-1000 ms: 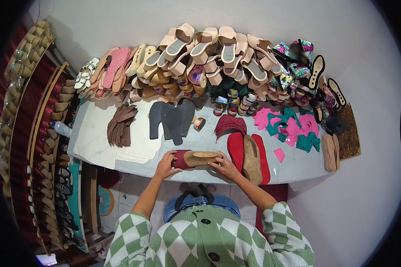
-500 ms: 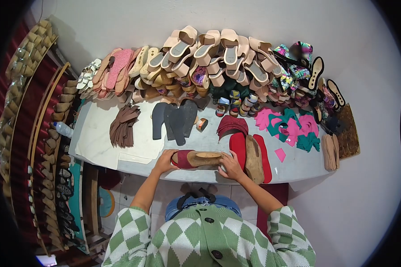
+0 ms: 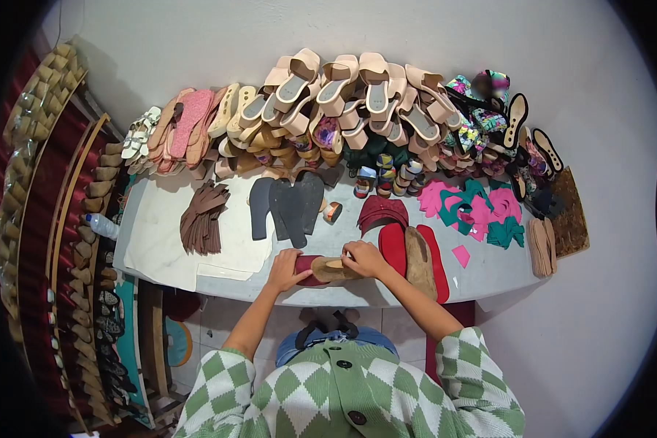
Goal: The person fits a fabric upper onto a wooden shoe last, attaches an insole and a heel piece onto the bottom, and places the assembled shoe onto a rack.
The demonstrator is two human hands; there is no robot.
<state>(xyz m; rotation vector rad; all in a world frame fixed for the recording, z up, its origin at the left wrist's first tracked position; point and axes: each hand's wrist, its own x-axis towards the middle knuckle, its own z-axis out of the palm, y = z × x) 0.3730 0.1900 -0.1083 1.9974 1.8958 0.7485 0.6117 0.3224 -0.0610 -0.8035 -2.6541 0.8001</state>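
Observation:
A brown shoe last (image 3: 333,270) lies sideways near the table's front edge, with a dark red strap (image 3: 312,267) wrapped around its toe end. My left hand (image 3: 287,271) is closed around the toe, its thumb over the strap. Bent over the heel part of the last, my right hand (image 3: 365,259) grips it from above and hides that end. To the right, a second brown last (image 3: 418,263) lies between two red soles, a left one (image 3: 392,250) and a right one (image 3: 433,263). A stack of dark red straps (image 3: 382,210) sits just behind them.
Brown strips (image 3: 204,219) and dark grey sole pieces (image 3: 297,204) lie on the left half of the table. Pink and green cut pieces (image 3: 474,212) spread at right. Heeled sandals (image 3: 336,80) pile along the wall. Shelves of lasts (image 3: 84,255) stand at left.
My right hand has moved from the heel end's near side to over the top of the last. My left hand has shifted slightly right and covers more of the strapped toe.

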